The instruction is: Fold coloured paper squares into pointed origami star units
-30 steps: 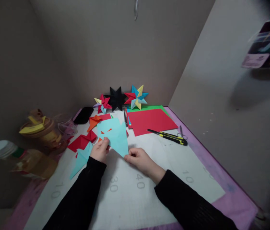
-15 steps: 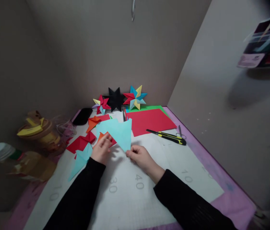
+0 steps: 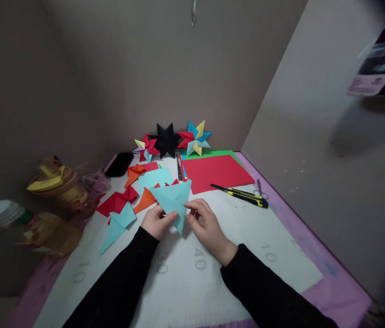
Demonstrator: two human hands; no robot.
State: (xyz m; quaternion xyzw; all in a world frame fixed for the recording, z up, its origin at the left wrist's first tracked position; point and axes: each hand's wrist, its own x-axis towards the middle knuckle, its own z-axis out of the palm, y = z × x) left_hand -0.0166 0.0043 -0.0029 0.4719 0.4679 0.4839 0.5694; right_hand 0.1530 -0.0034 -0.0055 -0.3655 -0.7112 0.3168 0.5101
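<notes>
A light blue folded paper [image 3: 171, 197], roughly a triangle pointing down toward me, is held up over the table's middle. My left hand [image 3: 158, 222] grips its lower left side, thumb on the front and the other fingers behind. My right hand [image 3: 209, 228] is at the paper's right edge, fingers curled, with index finger and thumb at the edge. Just left of the paper lies an orange folded piece [image 3: 146, 199]. Red folded pieces [image 3: 119, 202] and another light blue folded piece [image 3: 119, 228] rest farther left.
Red sheets [image 3: 218, 173] lie at the back right, with a yellow-and-black utility knife [image 3: 243, 197] and small scissors [image 3: 259, 191] near them. Paper stars [image 3: 166, 140] lean on the back wall. A phone [image 3: 120, 164] and a lidded cup [image 3: 55, 182] are at left.
My left hand has closed on the light blue paper, which has come nearer and shows more folding. My right fingers have moved from its bottom corner up to its right edge.
</notes>
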